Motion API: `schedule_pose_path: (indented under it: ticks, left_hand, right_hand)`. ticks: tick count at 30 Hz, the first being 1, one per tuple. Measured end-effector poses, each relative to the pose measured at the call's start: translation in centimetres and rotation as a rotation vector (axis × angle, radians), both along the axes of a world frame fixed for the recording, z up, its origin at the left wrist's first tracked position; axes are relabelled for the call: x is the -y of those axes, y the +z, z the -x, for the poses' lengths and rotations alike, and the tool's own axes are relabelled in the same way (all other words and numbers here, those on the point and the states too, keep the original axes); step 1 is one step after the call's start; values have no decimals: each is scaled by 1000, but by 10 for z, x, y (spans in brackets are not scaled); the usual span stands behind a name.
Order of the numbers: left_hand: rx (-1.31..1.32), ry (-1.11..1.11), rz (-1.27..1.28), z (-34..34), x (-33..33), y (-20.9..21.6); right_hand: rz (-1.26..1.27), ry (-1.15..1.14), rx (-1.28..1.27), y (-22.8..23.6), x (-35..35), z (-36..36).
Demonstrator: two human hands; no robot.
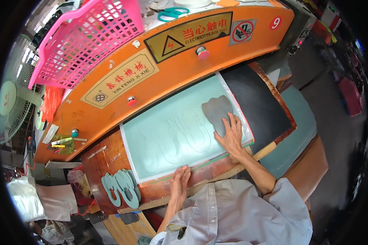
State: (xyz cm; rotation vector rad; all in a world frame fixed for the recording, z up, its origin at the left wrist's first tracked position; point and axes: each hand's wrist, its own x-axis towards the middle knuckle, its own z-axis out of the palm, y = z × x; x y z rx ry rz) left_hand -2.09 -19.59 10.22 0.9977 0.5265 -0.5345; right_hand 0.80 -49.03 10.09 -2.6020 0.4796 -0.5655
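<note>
A pale green sheet (pixel 151 126) lies on the worn brown board in front of me, with several U-shaped outlines marked in its surface. On its right part rests a flat grey plate (pixel 216 109) with a wavy upper edge. My right hand (pixel 233 138) spans the plate's lower end, thumb on one side and fingers on the other. At the sheet's near edge is my left hand (pixel 180 181), fingers stretched out, holding nothing. Left of the sheet, a stack of green U-shaped pieces (pixel 122 188) sits on the brown board (pixel 104 157).
An orange machine beam (pixel 167 69) with red knobs crosses just beyond the sheet. On top stand a pink basket (pixel 94 38) and teal-handled scissors (pixel 172 14). A black panel (pixel 257 96) lies right of the sheet, with more green sheeting (pixel 296 118) beyond. A fan (pixel 10 98) stands far left.
</note>
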Motion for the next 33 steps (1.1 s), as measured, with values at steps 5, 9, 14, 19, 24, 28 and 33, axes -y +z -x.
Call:
schedule_pose_path:
  ticks: [5, 9, 14, 19, 24, 28, 33]
  left_hand:
    - [-306, 41, 80, 16, -17, -2]
    - [-327, 115, -6, 23, -22, -15]
    - [-256, 207, 51, 20, 0, -39]
    - [-163, 107, 9, 14, 11, -57]
    - [-6, -36, -132, 46, -2, -43]
    - [-204, -222, -323, 76, -16, -38]
    - [-329, -683, -232, 53, -4, 1]
  right_hand:
    - [-269, 76, 44, 1, 30, 42]
    - [-1327, 30, 163, 14, 92, 66]
    - [-632, -244, 213, 0, 135, 100]
    - [-3, -326, -4, -28, 156, 154]
    - [-429, -345, -90, -35, 99, 179]
    - [-1483, -391, -53, -40, 37, 187]
    - [-2030, -327, 196, -53, 14, 181]
